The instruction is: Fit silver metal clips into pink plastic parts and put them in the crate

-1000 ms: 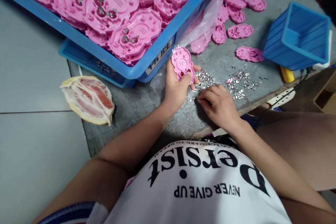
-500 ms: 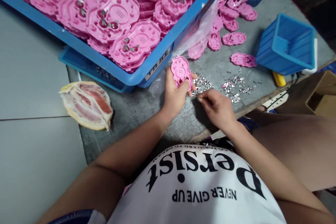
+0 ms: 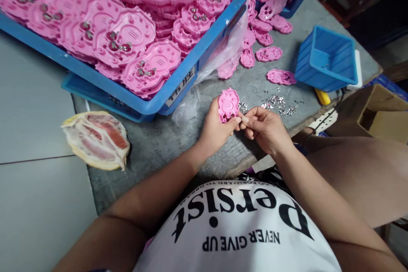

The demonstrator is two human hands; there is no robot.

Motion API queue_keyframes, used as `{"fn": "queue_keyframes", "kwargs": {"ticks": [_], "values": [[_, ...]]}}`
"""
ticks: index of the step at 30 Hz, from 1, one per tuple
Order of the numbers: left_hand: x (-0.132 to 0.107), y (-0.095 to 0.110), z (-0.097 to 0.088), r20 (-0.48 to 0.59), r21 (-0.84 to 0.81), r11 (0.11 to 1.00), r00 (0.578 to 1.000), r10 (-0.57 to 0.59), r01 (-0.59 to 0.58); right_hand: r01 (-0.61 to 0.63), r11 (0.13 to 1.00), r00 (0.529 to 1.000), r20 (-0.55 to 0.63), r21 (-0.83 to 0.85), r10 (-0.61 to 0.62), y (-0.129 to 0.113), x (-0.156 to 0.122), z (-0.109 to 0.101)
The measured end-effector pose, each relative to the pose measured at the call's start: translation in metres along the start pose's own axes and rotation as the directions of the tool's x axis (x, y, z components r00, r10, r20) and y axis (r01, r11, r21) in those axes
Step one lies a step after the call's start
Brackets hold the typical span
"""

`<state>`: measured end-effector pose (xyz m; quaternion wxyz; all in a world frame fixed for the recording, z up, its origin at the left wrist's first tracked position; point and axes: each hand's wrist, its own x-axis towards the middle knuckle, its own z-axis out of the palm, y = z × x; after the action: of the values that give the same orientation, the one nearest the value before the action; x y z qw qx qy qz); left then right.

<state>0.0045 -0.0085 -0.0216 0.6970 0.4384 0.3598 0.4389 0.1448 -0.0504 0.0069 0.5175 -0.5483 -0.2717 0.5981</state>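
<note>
Holding pink plate (image 3: 228,105) between crate (image 3: 209,38) and table edge (image 3: 245,165)

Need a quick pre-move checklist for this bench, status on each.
1. Pink piece gripped: ok, the left hand has it, thumb near its lower end.
2. Right hand close by: ok, thumb and forefinger pinched together beside the left thumb.
3. Small part in that pinch: cannot tell, too small to make out.
4. Loose metal bits at hand: ok, scattered on the table beyond the right hand.
5. Food off the table: not ok, cut fruit lies there.
6. Small blue bin upright: ok.
</note>
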Motion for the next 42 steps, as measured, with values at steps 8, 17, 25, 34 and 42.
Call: {"fn": "queue_keyframes", "kwargs": {"ticks": [8, 17, 25, 34, 42], "values": [[-0.001, 0.004, 0.002, -0.038, 0.011, 0.999, 0.999, 0.037, -0.036, -0.105, 0.986, 0.992, 0.077, 0.128, 0.096, -0.006, -0.006, 0.005], [-0.002, 0.003, 0.001, -0.039, 0.009, 0.999, 0.999, 0.035, -0.035, 0.088, 0.995, 0.996, -0.024, -0.041, -0.089, -0.001, -0.008, 0.012], [0.000, -0.001, 0.000, -0.027, -0.009, 1.000, 1.000, -0.001, 0.001, 0.083, 0.996, 0.995, -0.055, -0.028, -0.085, 0.002, -0.005, 0.007], [0.001, 0.000, 0.000, -0.008, -0.014, 1.000, 1.000, 0.009, -0.009, 0.041, 0.999, 0.998, -0.050, 0.024, -0.040, 0.003, -0.006, 0.007], [-0.001, -0.001, 0.000, 0.009, -0.062, 0.998, 1.000, 0.023, -0.022, 0.179, 0.974, 0.973, -0.122, -0.141, -0.197, 0.005, -0.002, 0.003]]}}
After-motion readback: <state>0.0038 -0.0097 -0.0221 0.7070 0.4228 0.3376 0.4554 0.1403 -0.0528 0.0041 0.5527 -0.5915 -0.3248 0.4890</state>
